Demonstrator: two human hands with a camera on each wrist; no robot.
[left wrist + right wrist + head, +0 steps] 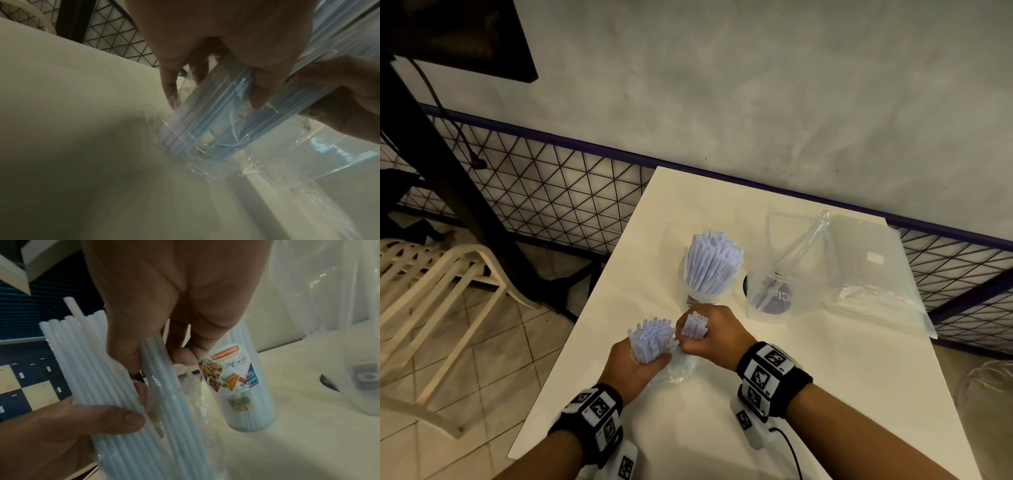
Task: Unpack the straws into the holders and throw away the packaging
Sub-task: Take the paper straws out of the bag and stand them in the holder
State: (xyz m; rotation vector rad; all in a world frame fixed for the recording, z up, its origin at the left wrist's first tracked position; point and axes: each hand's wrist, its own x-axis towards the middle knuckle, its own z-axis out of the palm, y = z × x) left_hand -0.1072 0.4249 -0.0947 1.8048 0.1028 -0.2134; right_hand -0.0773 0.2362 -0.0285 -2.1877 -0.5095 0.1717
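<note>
Grey plastered wall behind, black wire-mesh fence (544, 192) along its base, cream plastic chair (438, 274) on tiled floor at left. White rectangular table (688, 428) in centre, carrying all work items.

Far centre of table: clear plastic cylindrical holder (707, 294) with printed label (228, 368), upright, filled with pale blue-white straws (714, 260) fanning above its rim. Just right of it: second clear holder (768, 294), upright, containing only a few clear straws leaning diagonally; a dark round object visible through its wall. Far right: flat clear plastic bags (873, 274), lying on table, touching second holder.

Near centre: left hand (635, 368) clenched around a bundle of pale blue-white straws (652, 339), bundle roughly upright, lower ends seated in a crumpled clear plastic wrapper (207, 165) resting on table. Fingers (261, 91) wrapped over wrapper and straws together in left wrist view.

Right hand (710, 334) immediately right of left hand, touching it, grasping a smaller cluster of the same straws (695, 325) between thumb and curled fingers. Smaller cluster (162, 386) separated from main bundle (98, 386) by a narrow gap, lower part inside wrapper.

Both wrists fitted with black bands bearing square black-and-white markers (767, 373).
</note>
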